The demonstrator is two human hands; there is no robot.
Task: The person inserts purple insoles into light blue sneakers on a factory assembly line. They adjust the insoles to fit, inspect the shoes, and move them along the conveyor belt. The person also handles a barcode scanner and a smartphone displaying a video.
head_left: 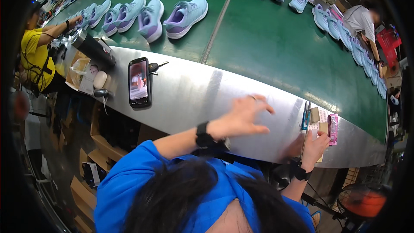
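My left hand [243, 116] hovers over the metal table edge with its fingers spread, slightly blurred by motion, holding nothing. Farther right, my right hand [315, 147] rests low at the table, thumb and fingers apart beside a small tan block [323, 127]. Its fingertips reach the block's near side; whether they touch it I cannot tell. Blue-handled snips [305, 117] lie just beyond that hand, next to another tan block [315, 114] on a sheet of small red marks [314, 127]. A pink packet [333, 129] lies to its right.
Light-blue and lilac sneakers [186, 18] stand on the green conveyor belt [267, 56]. A phone [138, 83], keys [158, 66], a dark flask [92, 45] and a computer mouse [100, 92] occupy the table's left. Co-workers handle shoes around the belt. An orange fan [362, 203] stands lower right.
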